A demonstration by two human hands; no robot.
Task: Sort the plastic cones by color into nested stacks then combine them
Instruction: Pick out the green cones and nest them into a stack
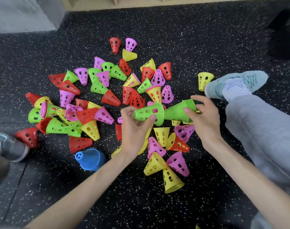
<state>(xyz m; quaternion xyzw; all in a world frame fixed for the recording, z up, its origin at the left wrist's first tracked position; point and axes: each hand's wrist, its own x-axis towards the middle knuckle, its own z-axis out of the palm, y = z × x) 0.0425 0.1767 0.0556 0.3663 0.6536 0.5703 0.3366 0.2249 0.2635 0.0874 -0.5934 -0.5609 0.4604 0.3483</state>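
My left hand (134, 129) grips a single green cone (149, 114) lying sideways, its wide mouth facing right. My right hand (203, 116) holds a nested stack of green cones (179, 111), its narrow tip pointing left into the mouth of the single cone. Both are held above the floor. Below and around them lies a scattered pile of perforated cones in red (110, 98), pink (104, 114), yellow (91, 129) and green (98, 87). A nested blue stack (90, 158) rests on its side near my left forearm.
The black speckled rubber floor (141, 204) carries everything. My right leg in grey trousers (260, 129) and a light blue shoe (236, 84) lie at the right. A grey shoe (11, 146) sits at the left edge. A wooden shelf base (141, 4) runs along the top.
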